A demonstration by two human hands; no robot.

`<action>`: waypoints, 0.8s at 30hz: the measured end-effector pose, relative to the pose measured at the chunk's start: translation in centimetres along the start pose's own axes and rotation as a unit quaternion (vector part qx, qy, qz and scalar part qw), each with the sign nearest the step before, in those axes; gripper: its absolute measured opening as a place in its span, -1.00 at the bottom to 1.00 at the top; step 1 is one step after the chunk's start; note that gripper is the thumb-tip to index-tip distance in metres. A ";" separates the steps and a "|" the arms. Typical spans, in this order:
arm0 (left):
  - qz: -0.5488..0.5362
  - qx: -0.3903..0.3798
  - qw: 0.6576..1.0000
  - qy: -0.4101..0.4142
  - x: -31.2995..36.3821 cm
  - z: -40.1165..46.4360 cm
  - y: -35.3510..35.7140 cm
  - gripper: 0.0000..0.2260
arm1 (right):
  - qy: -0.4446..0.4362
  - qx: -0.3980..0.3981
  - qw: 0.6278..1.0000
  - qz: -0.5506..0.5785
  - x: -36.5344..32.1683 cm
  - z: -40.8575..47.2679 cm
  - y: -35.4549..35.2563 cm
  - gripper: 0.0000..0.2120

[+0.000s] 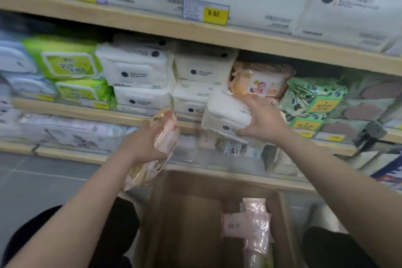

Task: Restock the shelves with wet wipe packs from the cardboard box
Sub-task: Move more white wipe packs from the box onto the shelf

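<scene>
The right hand (262, 115) has its fingers spread wide over a white pack (226, 113), thumb under the lower edge, holding it tilted at the front edge of the middle shelf (134, 118). The pack sits half off that edge, just below a peach pack (258, 81) lying on the shelf and beside the white stacks (139, 74). The left hand (145, 143) grips a pink pack (164, 137) around its middle, end-up, in front of the shelf edge and above the box (174, 213).

Risks, as I judge them: the white pack is soft and only lightly clamped by a spread palm, so it may slip and drop toward the lower shelf if the hand lets up before it is pushed fully in. Pushing it in could also nudge the peach pack, which looks loosely perched, or crowd the neighbouring green floral packs (313, 98). The pink pack's glossy film could slide in a one-handed grip.

The packs are soft, pillow-like plastic bundles. The white one has a rigid flip lid, a dark round logo and small print. The pink one is crinkled, shiny and partly blurred. More pink packs (254, 220) stand on end at the right inside the box, so restocking looks unfinished.
</scene>
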State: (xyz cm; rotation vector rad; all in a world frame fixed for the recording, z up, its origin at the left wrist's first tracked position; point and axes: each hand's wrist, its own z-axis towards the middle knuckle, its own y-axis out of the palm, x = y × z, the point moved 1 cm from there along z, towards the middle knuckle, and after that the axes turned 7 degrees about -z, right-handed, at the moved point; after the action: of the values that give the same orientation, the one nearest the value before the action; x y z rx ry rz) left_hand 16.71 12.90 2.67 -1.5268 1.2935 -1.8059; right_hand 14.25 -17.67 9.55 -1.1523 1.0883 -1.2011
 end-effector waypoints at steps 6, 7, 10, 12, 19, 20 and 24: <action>-0.002 0.016 1.000 0.003 -2.1 1.2 -3.0 0.07 | -0.100 0.051 0.993 -0.035 -4.8 9.8 -3.6 -0.12; 0.000 0.018 1.000 0.008 -2.3 1.4 -3.3 0.07 | -0.115 0.045 0.991 -0.043 -5.4 11.5 -3.5 -0.13; -0.008 0.025 1.000 0.010 -2.6 2.1 -3.8 0.08 | -0.150 -0.001 0.986 -0.073 -6.0 15.4 -1.9 -0.15; -0.007 0.021 1.000 0.011 -2.6 2.5 -3.9 0.07 | -0.149 -0.015 0.986 -0.073 -5.7 16.3 -1.3 -0.16; -0.022 -0.025 0.999 0.027 -1.1 3.1 -3.2 0.07 | -0.170 0.106 0.978 -0.063 -6.1 14.1 -1.1 -0.13; -0.032 -0.034 0.998 0.033 -0.9 3.1 -3.1 0.08 | -0.181 0.127 0.974 -0.051 -6.1 12.9 -0.7 -0.12; -0.041 -0.096 0.992 0.077 0.4 2.6 -2.6 0.09 | -0.226 0.060 0.972 -0.005 -5.3 7.0 1.5 0.00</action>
State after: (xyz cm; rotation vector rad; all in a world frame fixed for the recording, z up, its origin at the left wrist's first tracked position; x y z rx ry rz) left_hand 19.59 12.78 4.97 -1.5877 1.5370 -1.9315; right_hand 21.00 -11.85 8.81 -1.2597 0.6560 -0.9341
